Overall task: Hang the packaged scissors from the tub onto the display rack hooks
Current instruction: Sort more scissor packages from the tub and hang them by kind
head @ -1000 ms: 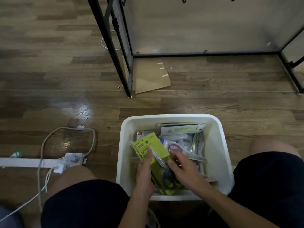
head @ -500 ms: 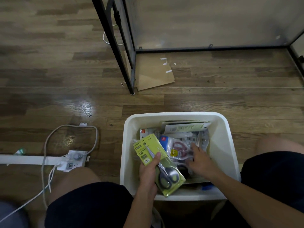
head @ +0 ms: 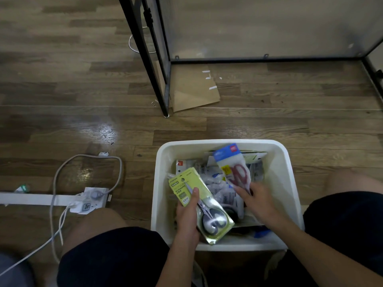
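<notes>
A white tub (head: 290,183) stands on the floor between my knees, holding several packaged scissors. My left hand (head: 187,216) grips a yellow-green pack of grey-handled scissors (head: 204,206) over the tub's near left side, thumb across its front. My right hand (head: 256,200) holds the lower end of a clear pack with a blue header and red-handled scissors (head: 233,166), lifted and tilted above the pile; it is motion-blurred. The display rack (head: 163,79) shows only its black lower frame and panel at the top; no hooks are in view.
A brown cardboard piece (head: 192,90) lies at the rack's foot. A white power strip (head: 89,200) with looping grey and white cables sits on the wood floor to the left, beside a white strip (head: 27,198). My knees flank the tub.
My right hand has taken the red-handled pack out of the pile and raised it. My left hand keeps holding the yellow-green pack, shifted slightly.
</notes>
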Action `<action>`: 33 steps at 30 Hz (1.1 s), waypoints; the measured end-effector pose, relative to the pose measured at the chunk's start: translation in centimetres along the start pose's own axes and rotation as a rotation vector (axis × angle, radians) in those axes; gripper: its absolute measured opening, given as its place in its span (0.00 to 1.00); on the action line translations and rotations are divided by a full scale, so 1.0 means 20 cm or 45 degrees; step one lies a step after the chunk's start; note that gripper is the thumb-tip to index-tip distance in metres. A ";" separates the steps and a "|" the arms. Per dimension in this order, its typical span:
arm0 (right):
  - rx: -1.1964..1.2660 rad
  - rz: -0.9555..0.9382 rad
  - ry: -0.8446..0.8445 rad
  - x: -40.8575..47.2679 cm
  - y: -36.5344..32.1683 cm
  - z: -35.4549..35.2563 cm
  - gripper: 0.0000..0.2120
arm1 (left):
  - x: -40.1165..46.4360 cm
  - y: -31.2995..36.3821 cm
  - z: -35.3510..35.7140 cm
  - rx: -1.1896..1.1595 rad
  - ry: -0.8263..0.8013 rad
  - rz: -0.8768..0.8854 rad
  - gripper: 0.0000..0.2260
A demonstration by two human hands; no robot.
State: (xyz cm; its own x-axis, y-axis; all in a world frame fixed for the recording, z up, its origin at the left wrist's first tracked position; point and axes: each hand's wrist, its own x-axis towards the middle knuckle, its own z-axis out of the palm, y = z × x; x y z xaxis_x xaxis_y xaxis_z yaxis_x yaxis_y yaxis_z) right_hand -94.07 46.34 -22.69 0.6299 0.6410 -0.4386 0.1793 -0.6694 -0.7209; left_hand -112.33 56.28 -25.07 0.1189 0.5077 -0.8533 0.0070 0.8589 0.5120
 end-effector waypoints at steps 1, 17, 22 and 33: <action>0.044 -0.022 0.007 -0.02 -0.04 -0.03 0.15 | -0.01 0.01 0.00 0.003 0.004 -0.013 0.20; -0.122 -0.242 -0.479 -0.16 -0.31 0.04 0.22 | -0.10 0.03 0.10 0.062 -0.208 0.104 0.44; -0.137 -0.129 -0.477 -0.22 -0.35 0.04 0.18 | -0.14 0.04 0.12 -0.001 -0.160 0.136 0.18; 0.121 0.104 -0.257 -0.22 -0.23 0.00 0.20 | -0.17 0.05 0.16 -0.057 -0.118 0.157 0.27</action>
State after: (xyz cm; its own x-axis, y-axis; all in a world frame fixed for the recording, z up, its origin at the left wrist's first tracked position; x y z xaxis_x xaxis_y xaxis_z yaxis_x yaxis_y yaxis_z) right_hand -97.72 46.62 -17.48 0.4735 0.6547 -0.5892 0.0557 -0.6898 -0.7218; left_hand -109.53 55.21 -21.33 0.2068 0.6030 -0.7705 -0.0577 0.7936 0.6057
